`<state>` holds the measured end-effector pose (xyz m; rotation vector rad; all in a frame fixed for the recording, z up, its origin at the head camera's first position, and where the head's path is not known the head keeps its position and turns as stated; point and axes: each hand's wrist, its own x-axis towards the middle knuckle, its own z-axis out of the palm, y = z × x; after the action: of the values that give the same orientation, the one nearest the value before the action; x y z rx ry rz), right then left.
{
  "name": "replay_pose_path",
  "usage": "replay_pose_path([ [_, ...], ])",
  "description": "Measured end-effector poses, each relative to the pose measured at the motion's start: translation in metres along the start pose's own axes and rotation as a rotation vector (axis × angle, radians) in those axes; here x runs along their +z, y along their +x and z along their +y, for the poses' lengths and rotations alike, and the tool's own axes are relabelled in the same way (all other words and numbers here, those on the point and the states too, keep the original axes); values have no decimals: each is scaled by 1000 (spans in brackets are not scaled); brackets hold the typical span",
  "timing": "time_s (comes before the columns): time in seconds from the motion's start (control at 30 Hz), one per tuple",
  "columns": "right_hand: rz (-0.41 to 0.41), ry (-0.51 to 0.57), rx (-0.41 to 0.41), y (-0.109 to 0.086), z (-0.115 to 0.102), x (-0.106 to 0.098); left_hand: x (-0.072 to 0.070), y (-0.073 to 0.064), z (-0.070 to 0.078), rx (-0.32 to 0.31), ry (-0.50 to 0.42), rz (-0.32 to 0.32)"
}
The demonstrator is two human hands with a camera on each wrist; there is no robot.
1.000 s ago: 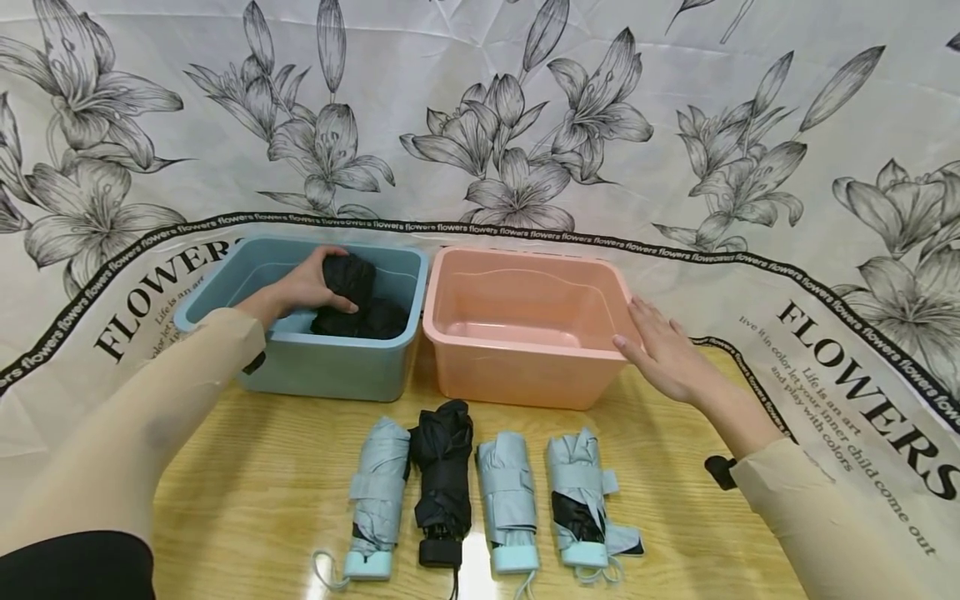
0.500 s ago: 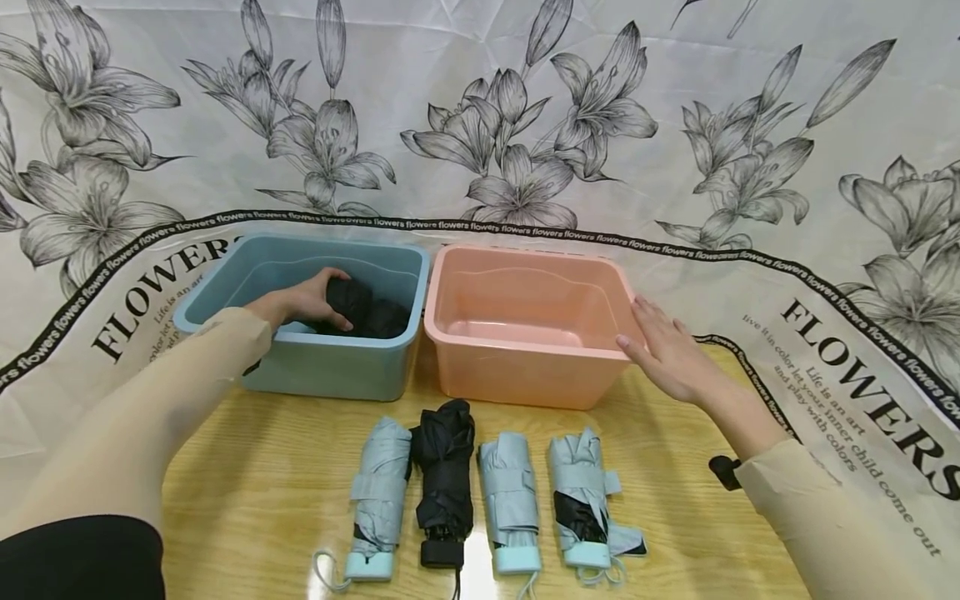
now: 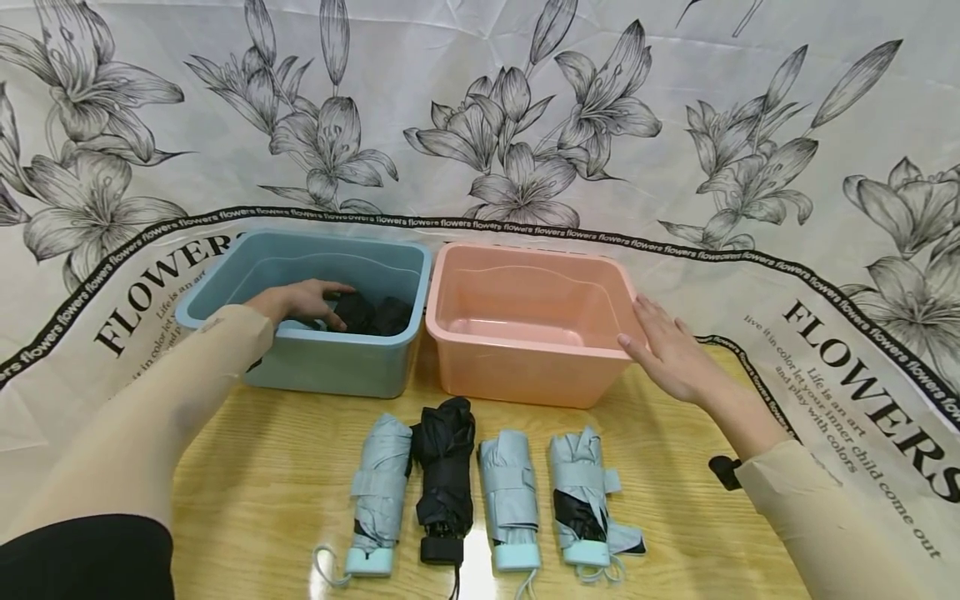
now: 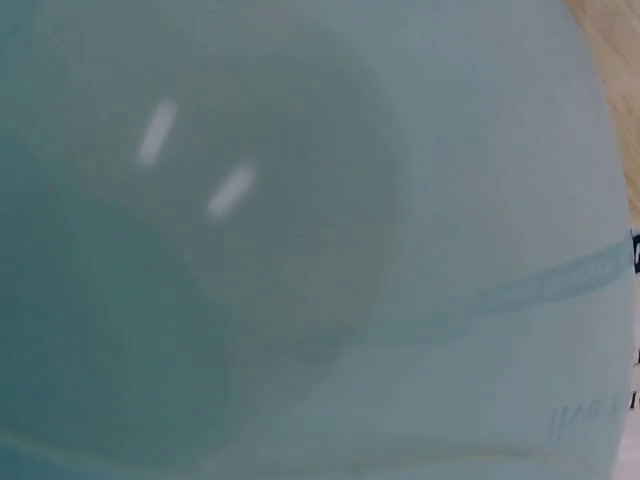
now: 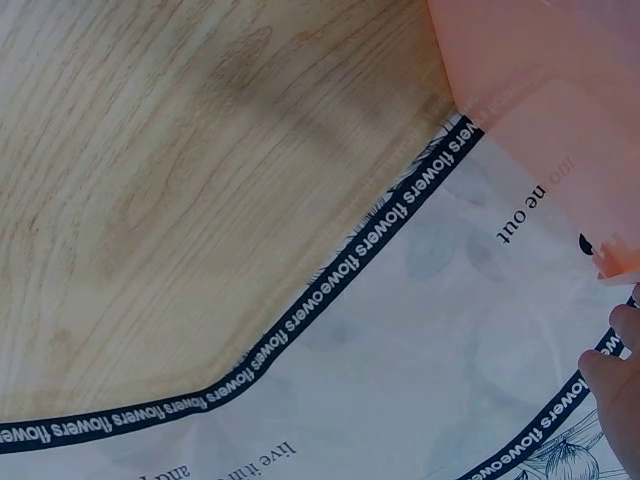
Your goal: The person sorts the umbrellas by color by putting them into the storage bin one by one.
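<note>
My left hand (image 3: 303,300) reaches over the front rim into the blue bin (image 3: 337,367). Its thumb and fingers are spread at the near end of a black folded umbrella (image 3: 356,312), which lies low in the bin beside another dark bundle (image 3: 393,317). Only the smooth blue bin wall (image 4: 450,150) fills the left wrist view. On the other side, my right hand (image 3: 671,358) rests with straight fingers against the right end of the pink bin (image 3: 525,375). Fingertips (image 5: 625,345) of that hand show at the right edge of the right wrist view.
In front of the bins, a row of folded umbrellas lies on the wooden table (image 3: 262,467): a light blue one (image 3: 380,483), a black one (image 3: 444,467), and two more light blue ones (image 3: 510,483). A flower-printed cloth (image 3: 480,100) hangs behind.
My left hand has lowered the black umbrella into the blue bin and its fingers have loosened and spread. The right hand stays at the pink bin.
</note>
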<state>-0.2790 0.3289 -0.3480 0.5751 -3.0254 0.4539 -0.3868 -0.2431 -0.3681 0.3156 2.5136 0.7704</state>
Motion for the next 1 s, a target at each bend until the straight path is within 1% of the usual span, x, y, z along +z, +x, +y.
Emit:
replay_pose_path([
  [0.1, -6, 2, -1, 1, 0, 1, -2, -4, 1, -10, -44, 14],
  [0.2, -14, 4, 3, 1, 0, 2, -5, -7, 3, 3, -71, 35],
  [0.3, -17, 3, 9, 1, 0, 2, -9, -11, 7, 27, -75, 78],
  [0.4, -17, 5, 7, 1, 1, 2, -12, -16, 12, 57, -134, 128],
  [0.5, -20, 12, 7, 0, 1, 2, -12, -26, 20, 117, -248, 167],
  [0.57, -22, 13, 6, 0, 1, 2, -9, -35, 26, 170, -326, 190],
  [0.63, -22, 13, 5, 0, 1, 2, -5, -48, 34, 217, -393, 221],
  [0.7, -20, 13, 3, 0, 0, 2, 1, -62, 42, 258, -435, 255],
  [0.8, -12, 14, 3, 0, 0, 2, 12, -84, 56, 292, -453, 327],
  [0.9, -6, 18, 4, 0, -1, 1, 25, -104, 65, 321, -469, 393],
  [1.0, -6, 18, 6, -1, -2, 0, 39, -120, 71, 363, -483, 436],
])
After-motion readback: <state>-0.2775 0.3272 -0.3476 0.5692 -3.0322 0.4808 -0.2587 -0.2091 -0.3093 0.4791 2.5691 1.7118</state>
